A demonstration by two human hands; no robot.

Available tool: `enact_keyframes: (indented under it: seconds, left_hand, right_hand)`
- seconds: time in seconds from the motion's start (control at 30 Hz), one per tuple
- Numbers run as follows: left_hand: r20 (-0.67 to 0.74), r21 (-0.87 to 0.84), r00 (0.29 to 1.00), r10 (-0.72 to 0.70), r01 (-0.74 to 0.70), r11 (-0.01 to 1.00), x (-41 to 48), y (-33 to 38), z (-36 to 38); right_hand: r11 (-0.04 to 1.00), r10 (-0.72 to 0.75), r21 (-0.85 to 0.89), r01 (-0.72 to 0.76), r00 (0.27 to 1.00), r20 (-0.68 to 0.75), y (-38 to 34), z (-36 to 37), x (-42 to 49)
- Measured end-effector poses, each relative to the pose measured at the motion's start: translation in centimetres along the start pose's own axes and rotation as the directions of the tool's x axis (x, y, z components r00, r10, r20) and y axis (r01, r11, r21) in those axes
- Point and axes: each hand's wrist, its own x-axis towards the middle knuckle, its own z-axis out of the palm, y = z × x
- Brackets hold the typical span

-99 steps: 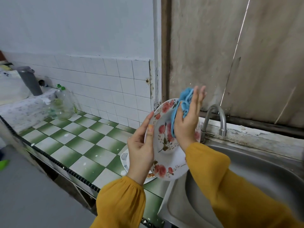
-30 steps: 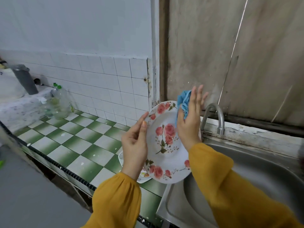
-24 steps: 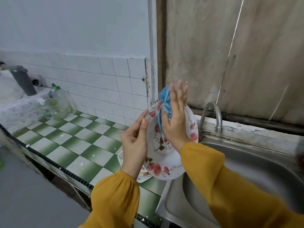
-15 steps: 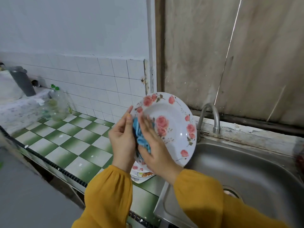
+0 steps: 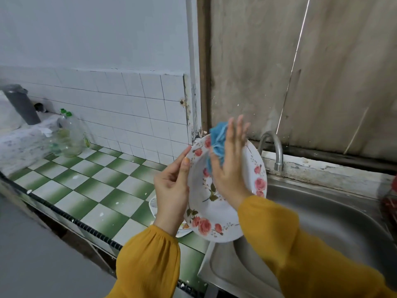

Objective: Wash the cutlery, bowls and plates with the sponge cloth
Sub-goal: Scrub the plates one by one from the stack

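1. Plate (image 5: 214, 211) is held tilted, nearly on edge, above the join of the tiled counter (image 5: 86, 186) and the sink (image 5: 322, 211).
2. Left hand (image 5: 171, 190) grips the plate's left rim, with the thumb on the face and the fingers curled behind.
3. Right hand (image 5: 229, 168) has straight fingers and presses the blue sponge cloth (image 5: 218, 138) flat on the upper face, not clenched round it.
4. Judged step: wiping the face. Use overlapping arcs from rim to centre, and push towards the left-hand support.
5. Turn the plate to reach the patch under the thumb.
6. Risk: a wet rim may slip, so keep it low over the sink.
7. Other dishes (image 5: 153, 206) sit on the counter behind the left wrist. I cannot tell whether they are washed.
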Motion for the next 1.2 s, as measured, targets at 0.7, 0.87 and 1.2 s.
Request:
enact_keyframes:
  seconds: [0.7, 0.87, 1.2]
  left_hand:
    - [-0.045, -0.014, 0.993, 0.111, -0.111, 0.994, 1.1, 1.2, -0.2]
    - [-0.061, -0.043, 0.995, 0.084, -0.087, 0.995, 2.0, 1.5, -2.4]
    - [0.095, 0.033, 0.992, 0.089, -0.093, 0.995, 1.4, 0.2, -1.8]
  right_hand:
    - [0.990, -0.098, 0.124, 0.070, 0.967, 0.235, -0.8, 2.8, -2.8]
    - [0.867, -0.212, -0.379, 0.324, 0.927, 0.308, 6.2, 1.1, -5.6]
    - [0.991, 0.108, 0.101, -0.083, 0.956, -0.274, 0.3, 2.5, 1.4]
